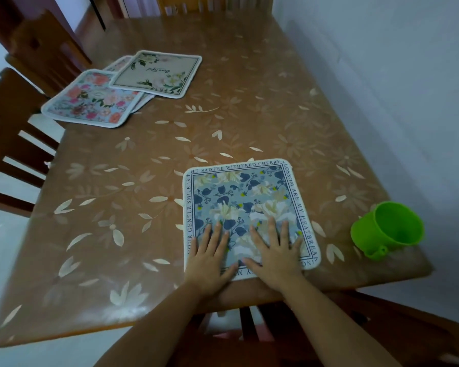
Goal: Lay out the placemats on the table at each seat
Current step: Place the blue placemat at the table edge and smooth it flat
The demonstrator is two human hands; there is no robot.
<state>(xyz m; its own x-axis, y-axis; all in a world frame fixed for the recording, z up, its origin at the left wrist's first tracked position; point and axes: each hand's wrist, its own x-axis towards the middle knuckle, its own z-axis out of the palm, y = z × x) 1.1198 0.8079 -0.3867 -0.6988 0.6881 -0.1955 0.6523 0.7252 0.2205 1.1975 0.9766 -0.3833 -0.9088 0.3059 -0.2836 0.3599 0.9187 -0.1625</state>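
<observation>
Placemats lay in 2 places on the table, whose brown cover carried a pale leaf pattern. The blue floral placemat (its border printed with lettering) sat flat at the near edge, right of centre, in front of the near chair. The left hand and the right hand rested palm-down on its near half, side by side, fingers straight and spread, thumbs almost meeting; neither hand gripped anything. At the far left, well apart from this mat, a loose pile held 3 visible mats: the beige placemat lay on top, overlapping the pink floral placemat, which reached the table's left edge, and a third placemat showed only as a strip beneath them. A green cup stood near the near right corner, apart from the blue mat, its handle on the near side. Wooden chairs stood at the left side and the far end.
</observation>
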